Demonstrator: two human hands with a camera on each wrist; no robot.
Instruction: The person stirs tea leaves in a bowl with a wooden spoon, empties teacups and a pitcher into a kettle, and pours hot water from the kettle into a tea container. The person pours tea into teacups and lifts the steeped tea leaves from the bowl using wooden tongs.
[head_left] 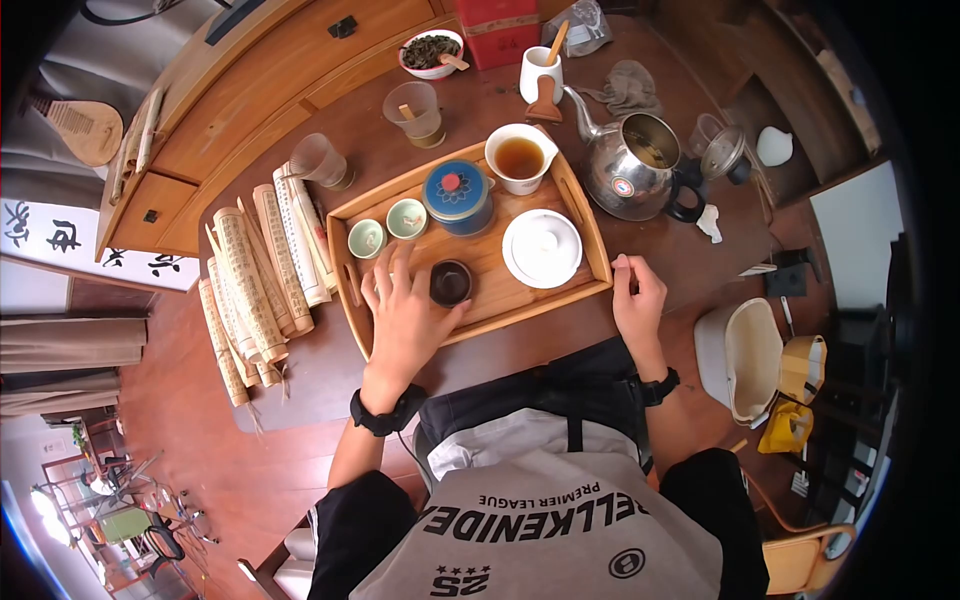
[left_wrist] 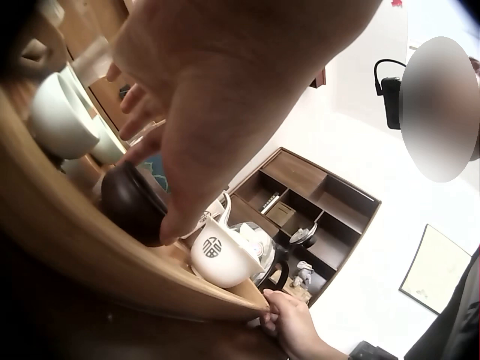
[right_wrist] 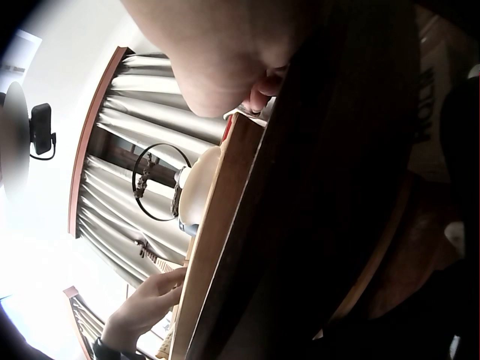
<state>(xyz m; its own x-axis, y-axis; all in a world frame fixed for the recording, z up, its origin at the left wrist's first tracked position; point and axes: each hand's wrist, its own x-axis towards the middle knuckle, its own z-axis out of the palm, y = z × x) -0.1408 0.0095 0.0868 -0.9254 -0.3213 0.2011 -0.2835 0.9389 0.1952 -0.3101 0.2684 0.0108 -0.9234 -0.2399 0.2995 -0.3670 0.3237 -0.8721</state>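
My left hand [head_left: 402, 318] reaches over the front left of a wooden tray [head_left: 500, 312], fingers spread and mostly straight. A small dark brown cup [head_left: 451, 284] lies between its thumb and fingers; in the left wrist view the thumb tip overlaps the rim of this dark cup [left_wrist: 133, 202]. Two pale green cups [head_left: 387, 229] sit beyond the fingertips. Beside the tray's front right corner, my right hand [head_left: 640, 302] rests with loosely curled fingers and nothing visible in it. A blue lidded tea canister [head_left: 458, 200], a white lidded bowl [head_left: 542, 250] and a white pitcher of tea [head_left: 520, 160] share the tray.
Bamboo scrolls [head_left: 255, 290] lie left of the tray. Behind it stand two clear glasses [head_left: 413, 108], a bowl of tea leaves [head_left: 432, 52] and a white tool holder [head_left: 540, 75]. A steel kettle [head_left: 632, 165] stands at the right, near a crumpled tissue [head_left: 709, 223].
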